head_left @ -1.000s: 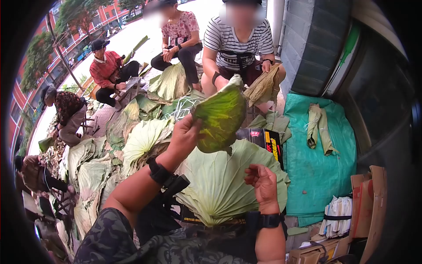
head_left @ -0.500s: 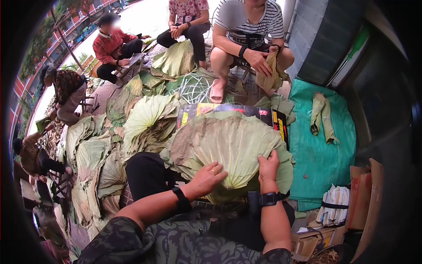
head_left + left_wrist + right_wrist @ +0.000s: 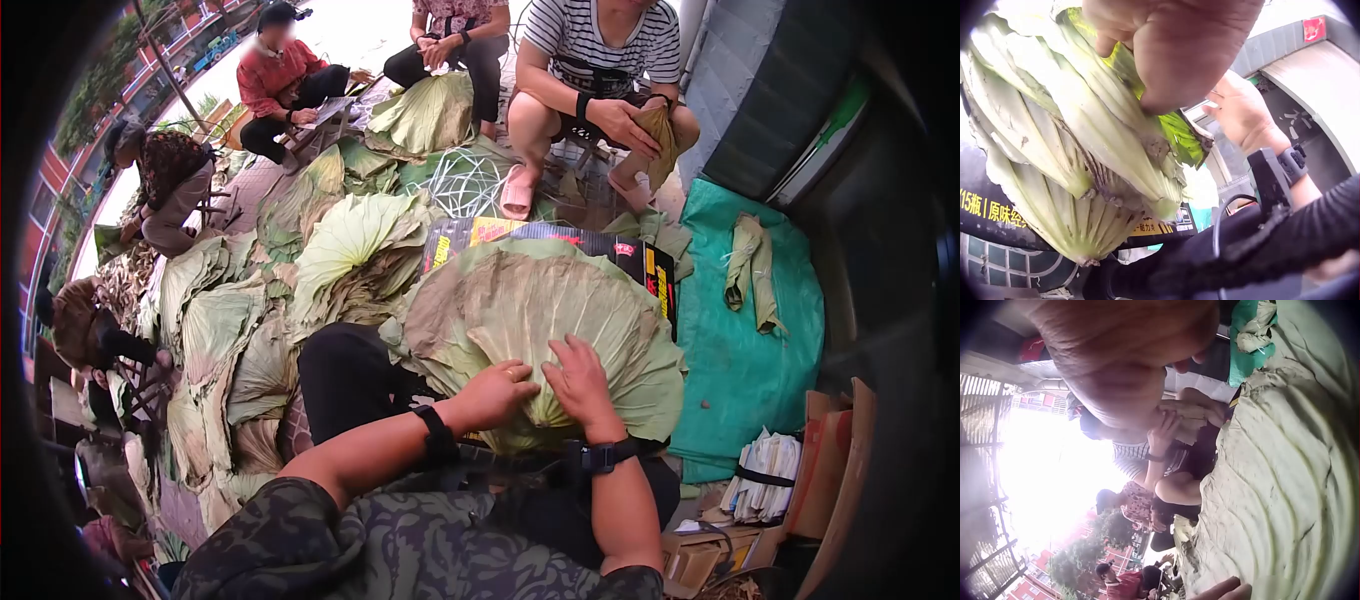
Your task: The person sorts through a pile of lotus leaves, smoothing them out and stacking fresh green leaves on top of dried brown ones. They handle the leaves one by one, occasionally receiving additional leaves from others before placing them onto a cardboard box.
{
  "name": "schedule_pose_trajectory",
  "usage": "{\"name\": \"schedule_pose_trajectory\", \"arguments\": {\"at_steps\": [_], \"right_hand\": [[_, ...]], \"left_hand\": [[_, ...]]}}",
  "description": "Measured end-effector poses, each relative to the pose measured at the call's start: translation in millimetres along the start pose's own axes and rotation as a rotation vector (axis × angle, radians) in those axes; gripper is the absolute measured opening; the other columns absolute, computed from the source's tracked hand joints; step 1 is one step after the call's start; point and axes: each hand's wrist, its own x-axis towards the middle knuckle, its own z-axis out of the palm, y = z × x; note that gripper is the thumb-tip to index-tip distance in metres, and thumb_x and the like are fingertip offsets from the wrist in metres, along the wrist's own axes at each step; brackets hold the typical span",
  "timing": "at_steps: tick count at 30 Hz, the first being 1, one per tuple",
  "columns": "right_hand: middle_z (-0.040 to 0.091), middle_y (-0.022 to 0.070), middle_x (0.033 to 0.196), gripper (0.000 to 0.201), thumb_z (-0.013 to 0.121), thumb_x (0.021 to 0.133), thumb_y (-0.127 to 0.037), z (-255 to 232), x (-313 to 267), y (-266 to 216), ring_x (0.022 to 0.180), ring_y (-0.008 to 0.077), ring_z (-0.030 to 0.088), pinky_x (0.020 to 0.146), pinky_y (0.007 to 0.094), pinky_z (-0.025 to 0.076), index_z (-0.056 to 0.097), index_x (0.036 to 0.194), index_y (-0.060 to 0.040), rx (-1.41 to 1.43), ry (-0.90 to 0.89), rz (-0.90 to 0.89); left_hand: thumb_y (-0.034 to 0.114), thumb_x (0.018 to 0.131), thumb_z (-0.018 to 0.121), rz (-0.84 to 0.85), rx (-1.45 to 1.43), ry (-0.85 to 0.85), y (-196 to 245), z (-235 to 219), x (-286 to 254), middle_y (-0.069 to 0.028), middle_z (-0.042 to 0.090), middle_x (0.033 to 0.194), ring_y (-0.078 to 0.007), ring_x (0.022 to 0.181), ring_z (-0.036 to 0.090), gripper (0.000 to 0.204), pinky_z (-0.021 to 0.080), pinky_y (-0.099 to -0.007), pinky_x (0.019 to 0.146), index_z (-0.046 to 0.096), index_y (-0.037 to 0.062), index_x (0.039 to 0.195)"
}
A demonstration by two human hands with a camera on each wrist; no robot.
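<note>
Left hand (image 3: 500, 392) pinches the lotus leaf (image 3: 540, 310) (topmost); right hand (image 3: 578, 385) presses flat, fingers straight

A black cardboard box (image 3: 560, 240) lies under the big leaves, its rim showing at about twelve o'clock from the hands in the head view. On that rim sit yellow patches at its left end and right end with dark print too small to read, and a small red label with white characters, also unreadable. In the left wrist view the same box (image 3: 997, 215) shows at eight o'clock, with yellow characters reading "15瓶" and "原味经"; a yellow strip at six o'clock carries small characters too blurred to read.
</note>
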Motion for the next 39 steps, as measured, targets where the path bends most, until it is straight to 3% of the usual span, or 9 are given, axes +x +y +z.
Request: {"name": "schedule_pose_trajectory", "arguments": {"at_steps": [1, 5, 11, 17, 21, 24, 31, 35, 39], "right_hand": [[0.053, 0.0173, 0.109, 0.032, 0.053, 0.079, -0.032, 6.8, -1.9, 1.0, 0.103, 0.0356, 0.047, 0.087, 0.0446, 0.04, 0.06, 0.1, -0.0092, -0.001, -0.415, 0.132], [0.053, 0.0159, 0.107, 0.031, 0.053, 0.079, -0.034, 14.0, -2.2, 9.7, 0.101, 0.0345, 0.049, 0.085, 0.0446, 0.042, 0.059, 0.096, -0.0086, -0.007, -0.36, 0.084], [0.05, 0.0164, 0.114, 0.038, 0.06, 0.074, -0.032, 13.7, -6.6, 7.6, 0.106, 0.0369, 0.046, 0.088, 0.0461, 0.04, 0.057, 0.104, -0.0095, -0.058, -0.383, 0.053], [0.047, 0.0162, 0.12, 0.042, 0.061, 0.072, -0.031, 12.4, -4.2, 8.8, 0.113, 0.0388, 0.042, 0.092, 0.0456, 0.038, 0.055, 0.108, -0.0106, -0.035, -0.446, 0.095], [0.047, 0.0159, 0.121, 0.042, 0.062, 0.072, -0.03, 11.2, -2.5, 8.4, 0.113, 0.0379, 0.042, 0.093, 0.0452, 0.038, 0.055, 0.108, -0.0107, -0.038, -0.46, 0.103], [0.047, 0.016, 0.121, 0.042, 0.062, 0.071, -0.031, 10.1, -1.9, 7.6, 0.113, 0.0369, 0.042, 0.092, 0.0448, 0.038, 0.056, 0.108, -0.0107, -0.033, -0.453, 0.102], [0.047, 0.0161, 0.122, 0.043, 0.062, 0.071, -0.031, 4.1, 2.4, 2.5, 0.114, 0.036, 0.042, 0.092, 0.0446, 0.038, 0.056, 0.108, -0.0108, -0.044, -0.491, 0.117], [0.047, 0.0161, 0.122, 0.043, 0.062, 0.071, -0.031, 5.7, 1.1, 1.9, 0.114, 0.0361, 0.042, 0.092, 0.0452, 0.038, 0.056, 0.109, -0.0112, -0.049, -0.485, 0.115], [0.047, 0.0162, 0.122, 0.043, 0.062, 0.072, -0.032, 5.9, 1.4, 2.5, 0.114, 0.0364, 0.042, 0.092, 0.0455, 0.039, 0.055, 0.11, -0.0118, -0.054, -0.488, 0.117]], "left_hand": [[0.011, 0.067, 0.056, -0.002, 0.0, -0.005, 1.6, -3.2, -1.8, -0.0193, 0.051, 0.115, -0.0345, 0.111, 0.047, 0.034, 0.04, -0.0383, 0.093, 0.061, 0.006, 0.1], [0.008, 0.062, 0.059, -0.121, -0.186, 0.171, -9.6, -4.3, -13.1, -0.0224, 0.045, 0.125, -0.0361, 0.117, 0.043, 0.04, 0.036, -0.0391, 0.097, 0.062, 0.008, 0.102], [0.012, 0.071, 0.062, -0.997, -1.015, 0.919, -60.2, -0.4, 5.5, -0.0223, 0.048, 0.12, -0.0302, 0.115, 0.045, 0.054, 0.037, -0.0339, 0.094, 0.044, -0.0008, 0.12], [0.018, 0.074, 0.065, -1.333, -0.957, 0.841, -99.8, -17.9, 15.9, -0.0191, 0.056, 0.106, -0.0267, 0.093, 0.057, 0.055, 0.046, -0.0354, 0.077, 0.042, -0.0049, 0.118], [0.015, 0.078, 0.063, -1.244, -1.039, 0.695, -120.1, -26.9, 13.4, -0.004, 0.056, 0.066, -0.0123, 0.05, 0.048, 0.024, 0.037, -0.0287, 0.043, 0.059, -0.0012, 0.096], [0.015, 0.077, 0.064, -1.183, -0.723, 0.675, -129.5, -21.9, 14.7, -0.0023, 0.053, 0.057, -0.0124, 0.045, 0.045, 0.015, 0.036, -0.0288, 0.041, 0.062, 0.0006, 0.078], [0.016, 0.076, 0.06, -1.189, -0.72, 0.764, -134.6, -29.9, 14.6, -0.0066, 0.056, 0.065, -0.0131, 0.052, 0.051, 0.015, 0.037, -0.0292, 0.042, 0.06, 0.0014, 0.081], [0.012, 0.08, 0.054, -1.2, -1.238, 1.033, -130.3, -44.4, 8.6, -0.0057, 0.053, 0.069, -0.0152, 0.052, 0.05, 0.016, 0.038, -0.0294, 0.039, 0.055, 0.0017, 0.092], [0.013, 0.08, 0.054, -1.06, -0.535, 0.844, -150.0, -20.6, -2.8, -0.0067, 0.054, 0.071, -0.0182, 0.06, 0.054, 0.016, 0.043, -0.0308, 0.045, 0.055, 0.0, 0.09]]}}
